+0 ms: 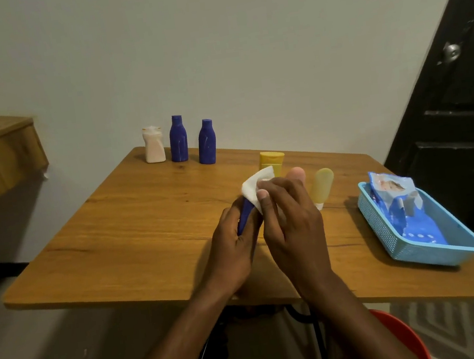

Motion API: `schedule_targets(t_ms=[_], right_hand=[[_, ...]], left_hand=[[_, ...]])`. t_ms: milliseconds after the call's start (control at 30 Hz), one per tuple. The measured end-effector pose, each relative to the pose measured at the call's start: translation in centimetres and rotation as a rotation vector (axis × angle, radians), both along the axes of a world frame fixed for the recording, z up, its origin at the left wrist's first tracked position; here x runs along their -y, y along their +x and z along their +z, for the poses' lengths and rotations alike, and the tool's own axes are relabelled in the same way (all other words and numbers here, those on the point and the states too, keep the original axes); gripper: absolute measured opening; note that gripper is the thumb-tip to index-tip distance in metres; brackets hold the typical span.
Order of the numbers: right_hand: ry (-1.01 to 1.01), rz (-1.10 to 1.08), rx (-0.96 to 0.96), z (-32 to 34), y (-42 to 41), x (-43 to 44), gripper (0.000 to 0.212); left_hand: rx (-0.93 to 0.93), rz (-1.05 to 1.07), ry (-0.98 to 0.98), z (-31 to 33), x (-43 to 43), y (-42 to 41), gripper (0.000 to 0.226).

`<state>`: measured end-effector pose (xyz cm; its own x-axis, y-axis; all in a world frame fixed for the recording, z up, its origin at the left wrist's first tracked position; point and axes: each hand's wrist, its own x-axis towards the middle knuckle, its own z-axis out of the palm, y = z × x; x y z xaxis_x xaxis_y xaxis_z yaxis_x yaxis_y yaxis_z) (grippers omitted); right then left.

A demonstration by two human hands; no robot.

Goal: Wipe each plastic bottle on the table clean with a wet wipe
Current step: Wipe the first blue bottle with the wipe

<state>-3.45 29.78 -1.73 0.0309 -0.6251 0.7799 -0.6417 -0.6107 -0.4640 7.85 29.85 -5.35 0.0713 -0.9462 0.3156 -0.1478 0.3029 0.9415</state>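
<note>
Wiping at frame centre, left hand (233, 249) clasps a blue plastic bottle (245, 216), right hand (292, 223) pinches a wet wipe (253, 187) on it; wetted plastic could slip free.

A tilted blue bottle (245, 214) sits gripped in the left hand (231, 240) while the right hand (292, 220) pinches a white wet wipe (256, 187) over its top. Across the worktop (133, 223), a white bottle (153, 145) and two more blue bottles (178, 140) (206, 142) stand upright in a row.
</note>
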Motion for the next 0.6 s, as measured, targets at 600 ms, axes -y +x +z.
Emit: schedule_targets(t_ms=[600], right_hand=[[0.017, 0.003, 0.062, -0.2, 0.0, 0.8, 0.021]], left_hand=[[0.081, 0.031, -0.017, -0.8, -0.4, 0.3, 0.043]])
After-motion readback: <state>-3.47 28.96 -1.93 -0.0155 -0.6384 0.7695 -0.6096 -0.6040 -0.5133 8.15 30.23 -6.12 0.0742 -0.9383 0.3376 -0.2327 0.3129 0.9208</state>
